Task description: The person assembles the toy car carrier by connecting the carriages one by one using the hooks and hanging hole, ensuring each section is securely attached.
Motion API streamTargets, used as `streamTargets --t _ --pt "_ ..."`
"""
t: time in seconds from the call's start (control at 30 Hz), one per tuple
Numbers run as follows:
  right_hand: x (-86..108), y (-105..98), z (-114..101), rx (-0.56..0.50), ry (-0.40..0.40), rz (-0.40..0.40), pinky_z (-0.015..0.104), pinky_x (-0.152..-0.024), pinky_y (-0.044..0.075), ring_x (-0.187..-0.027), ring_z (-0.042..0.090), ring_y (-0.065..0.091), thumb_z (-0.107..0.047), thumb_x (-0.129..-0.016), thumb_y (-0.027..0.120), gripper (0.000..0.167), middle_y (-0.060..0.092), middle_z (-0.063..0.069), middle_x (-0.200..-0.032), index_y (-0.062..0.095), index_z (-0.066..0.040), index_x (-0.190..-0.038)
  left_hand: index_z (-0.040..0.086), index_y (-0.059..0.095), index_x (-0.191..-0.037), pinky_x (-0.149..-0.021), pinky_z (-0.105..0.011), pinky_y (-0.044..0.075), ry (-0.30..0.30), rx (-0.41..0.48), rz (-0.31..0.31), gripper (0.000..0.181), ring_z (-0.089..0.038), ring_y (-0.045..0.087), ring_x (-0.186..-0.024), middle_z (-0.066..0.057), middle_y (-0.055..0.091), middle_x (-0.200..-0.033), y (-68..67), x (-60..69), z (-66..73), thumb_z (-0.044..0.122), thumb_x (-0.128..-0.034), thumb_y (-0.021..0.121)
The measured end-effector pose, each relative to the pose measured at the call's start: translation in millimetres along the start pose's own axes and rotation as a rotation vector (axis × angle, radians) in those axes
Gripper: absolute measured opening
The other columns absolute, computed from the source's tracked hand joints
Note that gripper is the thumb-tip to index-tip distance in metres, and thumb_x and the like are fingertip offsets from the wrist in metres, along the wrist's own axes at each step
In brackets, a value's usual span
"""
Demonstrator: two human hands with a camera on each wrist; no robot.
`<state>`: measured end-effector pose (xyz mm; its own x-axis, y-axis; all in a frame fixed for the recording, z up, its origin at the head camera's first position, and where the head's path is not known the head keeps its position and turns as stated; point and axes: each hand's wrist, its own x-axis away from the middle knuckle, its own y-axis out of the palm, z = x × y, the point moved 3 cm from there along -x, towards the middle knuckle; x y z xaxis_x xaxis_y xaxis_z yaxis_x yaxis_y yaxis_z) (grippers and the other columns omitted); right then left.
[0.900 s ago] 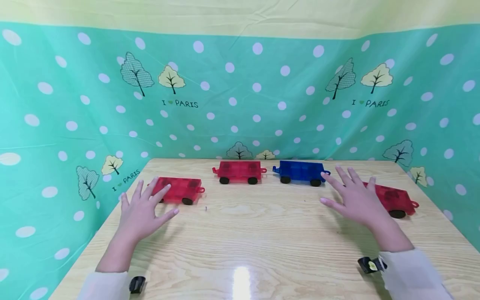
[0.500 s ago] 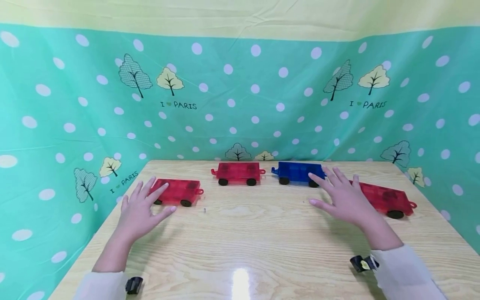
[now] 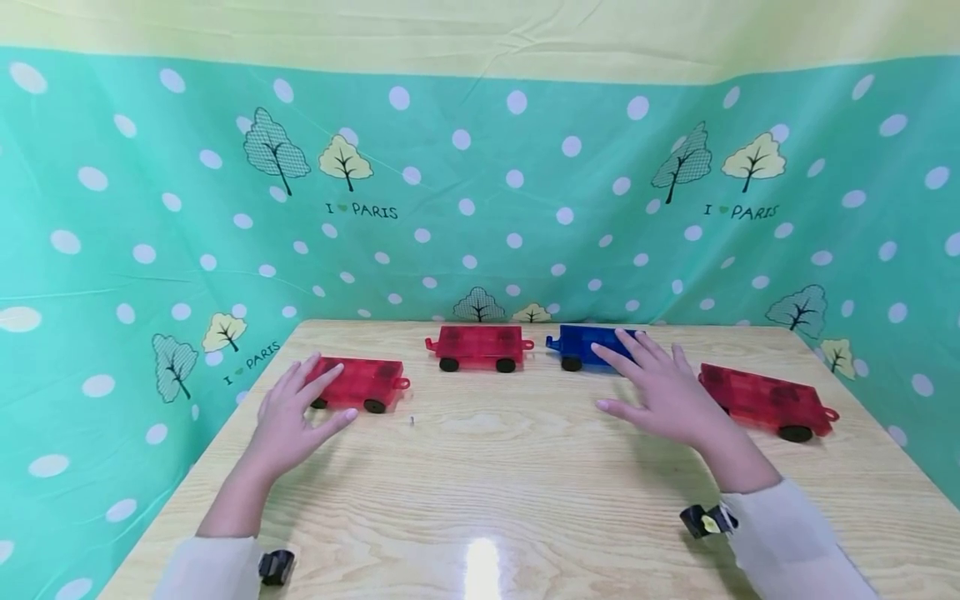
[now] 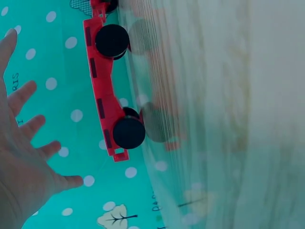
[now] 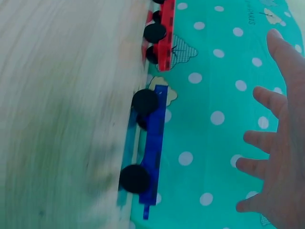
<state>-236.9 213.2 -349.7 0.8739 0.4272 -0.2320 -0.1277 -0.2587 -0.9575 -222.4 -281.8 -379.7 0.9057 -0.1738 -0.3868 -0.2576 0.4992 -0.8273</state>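
Observation:
My left hand hovers with spread fingers in front of a red toy train car, covering its left end in the head view. In the left wrist view that red car stands on its black wheels, apart from the fingers. My right hand, fingers spread too, is over the table before a blue toy train car and hides its right end. The right wrist view shows the blue car with a gap between it and the hand. Neither hand holds anything.
Another red car stands at the back middle, left of the blue one. A further red car sits angled at the right. A tiny bit lies on the wooden table. A dotted green cloth hangs behind.
My right hand has moved left, from near the right red car to in front of the blue car. The left hand's fingers have drawn slightly closer together. The cars have stayed put.

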Motion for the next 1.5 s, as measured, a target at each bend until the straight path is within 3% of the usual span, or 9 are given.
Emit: streamTargets --t 0.17,0.47,0.93,1.23,1.33,1.5 --pt "-8.9 0 -7 -0.046 -0.026 0.016 0.076 -0.104 0.007 -0.145 0.042 0.014 -0.058 -0.089 0.060 0.076 0.020 0.015 -0.160 0.032 -0.029 -0.154 0.010 0.048 -0.145 -0.098 -0.078 0.017 -0.016 0.057 0.001 0.071 -0.047 0.017 -0.141 -0.019 0.025 -0.156 2.2 -3.2 -2.5 0.043 -0.0864 0.072" --pt "-25.6 4 -22 -0.145 -0.091 0.009 0.070 -0.109 0.005 -0.145 0.039 0.016 -0.059 -0.089 0.061 0.077 0.019 0.012 -0.161 0.033 -0.028 -0.154 0.011 0.050 -0.143 -0.093 -0.071 0.037 -0.053 0.154 -0.006 0.069 -0.047 0.024 -0.137 -0.021 0.029 -0.153 6.1 -11.2 -4.1 0.041 -0.0859 0.074" --pt "-51.4 13 -38 -0.297 -0.208 -0.036 0.064 -0.112 0.011 -0.145 0.037 0.020 -0.049 -0.086 0.071 0.079 0.024 0.011 -0.159 0.038 -0.020 -0.151 0.010 0.055 -0.140 -0.098 -0.068 0.035 -0.078 0.245 -0.035 0.068 -0.042 0.026 -0.139 -0.014 0.034 -0.153 5.8 -23.0 -8.4 0.039 -0.0825 0.078" --pt "-69.7 20 -44 -0.343 -0.185 -0.098 0.063 -0.108 0.027 -0.143 0.040 0.021 -0.052 -0.083 0.072 0.082 0.024 0.012 -0.159 0.039 -0.021 -0.151 0.008 0.054 -0.139 -0.101 -0.064 0.036 -0.153 0.367 -0.097 0.066 -0.039 0.025 -0.140 -0.012 0.035 -0.153 2.7 -30.6 -19.1 0.037 -0.0847 0.077" --pt "-76.0 23 -46 -0.360 -0.181 -0.107 0.062 -0.108 0.028 -0.144 0.038 0.021 -0.050 -0.083 0.074 0.081 0.025 0.011 -0.159 0.038 -0.023 -0.151 0.007 0.053 -0.141 -0.101 -0.063 0.037 -0.160 0.399 -0.121 0.066 -0.039 0.023 -0.141 -0.012 0.033 -0.154 0.4 -33.6 -21.4 0.035 -0.0853 0.076" --pt "-87.0 28 -51 -0.395 -0.178 -0.092 0.061 -0.109 0.027 -0.143 0.036 0.024 -0.046 -0.084 0.075 0.077 0.029 0.010 -0.157 0.042 -0.023 -0.150 0.010 0.049 -0.144 -0.106 -0.064 0.029 -0.177 0.440 -0.167 0.067 -0.038 0.020 -0.143 -0.014 0.030 -0.156 -3.9 -38.2 -25.0 0.029 -0.0863 0.076"
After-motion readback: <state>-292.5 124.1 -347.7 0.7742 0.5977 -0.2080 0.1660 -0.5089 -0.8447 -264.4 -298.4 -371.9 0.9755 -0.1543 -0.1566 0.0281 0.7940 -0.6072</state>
